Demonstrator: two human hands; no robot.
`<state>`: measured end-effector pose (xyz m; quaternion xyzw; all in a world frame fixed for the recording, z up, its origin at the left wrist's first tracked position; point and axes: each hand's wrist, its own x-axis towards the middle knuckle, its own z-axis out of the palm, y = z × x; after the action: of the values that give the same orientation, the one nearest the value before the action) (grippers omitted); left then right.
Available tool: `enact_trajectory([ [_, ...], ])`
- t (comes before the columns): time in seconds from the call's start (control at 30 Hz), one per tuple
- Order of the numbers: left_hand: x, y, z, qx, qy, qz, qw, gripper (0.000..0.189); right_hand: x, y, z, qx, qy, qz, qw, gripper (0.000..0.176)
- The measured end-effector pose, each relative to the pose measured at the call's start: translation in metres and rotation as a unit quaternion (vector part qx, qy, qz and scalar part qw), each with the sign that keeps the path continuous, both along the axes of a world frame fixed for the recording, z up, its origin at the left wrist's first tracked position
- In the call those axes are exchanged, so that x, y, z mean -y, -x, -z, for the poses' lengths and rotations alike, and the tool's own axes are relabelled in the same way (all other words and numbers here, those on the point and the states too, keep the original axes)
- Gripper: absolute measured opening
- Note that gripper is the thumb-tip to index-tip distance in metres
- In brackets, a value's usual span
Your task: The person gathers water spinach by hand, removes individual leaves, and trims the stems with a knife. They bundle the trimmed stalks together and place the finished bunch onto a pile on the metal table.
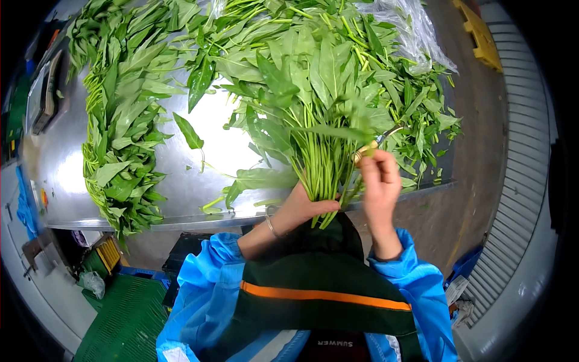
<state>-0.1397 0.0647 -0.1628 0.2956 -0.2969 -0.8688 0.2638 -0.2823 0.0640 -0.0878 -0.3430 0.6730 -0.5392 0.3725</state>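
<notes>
My left hand (303, 208) is closed around the lower stems of a bunch of water spinach (322, 151). The bunch stands over the table's near edge, leaves pointing away from me and cut stem ends below my thumb. Just right of the stems, my right hand (381, 178) is closed on what looks like a small pair of scissors (366, 151) with gold-coloured handles; their blades point up and right, partly hidden by a blurred leaf. A loose leafy sprig (259, 179) lies left of the bunch.
A long row of water spinach (123, 139) lines the left of the metal table (63, 175). More loose greens (416, 102) cover the back and right, beside clear plastic (416, 30). Green crates (129, 320) stand on the floor at lower left.
</notes>
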Motion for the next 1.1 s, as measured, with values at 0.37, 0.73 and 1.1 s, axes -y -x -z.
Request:
enact_trajectory([
  [0.37, -0.003, 0.009, 0.003, 0.048, 0.109, -0.068, 0.991, 0.053, -0.007, 0.004, 0.024, -0.267, -0.098, -0.183, 0.941, 0.017],
  [0.73, -0.010, 0.012, 0.012, 0.062, 0.014, -0.086, 0.994, 0.095, -0.038, 0.005, 0.026, 0.021, -0.146, 0.019, 0.989, 0.062],
  [1.1, -0.004, 0.011, -0.065, 0.374, 0.544, 0.170, 0.731, 0.061, -0.043, 0.002, 0.034, 0.571, -0.158, 0.091, 0.800, 0.035],
])
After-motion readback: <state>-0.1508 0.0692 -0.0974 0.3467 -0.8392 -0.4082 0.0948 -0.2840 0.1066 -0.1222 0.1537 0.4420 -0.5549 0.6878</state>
